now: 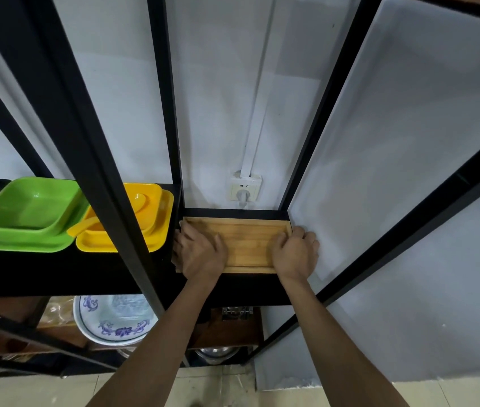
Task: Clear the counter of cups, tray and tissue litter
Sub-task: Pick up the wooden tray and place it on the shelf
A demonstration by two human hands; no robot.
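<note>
— What's the biggest thing in front of you?

— The black metal rack (109,160), with a white wall behind it. I'll place everything else from the wooden tray (243,245), which lies flat on the rack's black shelf (56,274), in the narrow bay at the right end.

— What sits around the tray?

— To its left on the same shelf, past an upright post, is a stack of yellow square dishes (133,230), and further left a stack of green ones (24,218). Below the tray and to the left, on a lower level, a white plate with blue patterns (112,321) leans. Behind the tray, on the wall, is a socket (244,189) with a plug in it.

— And your hands?

— My left hand (197,254) lies over the tray's left end, fingers curled down round that edge. My right hand (294,254) grips the right end, fingers wrapped over the rim beside the white side panel (379,171).
</note>
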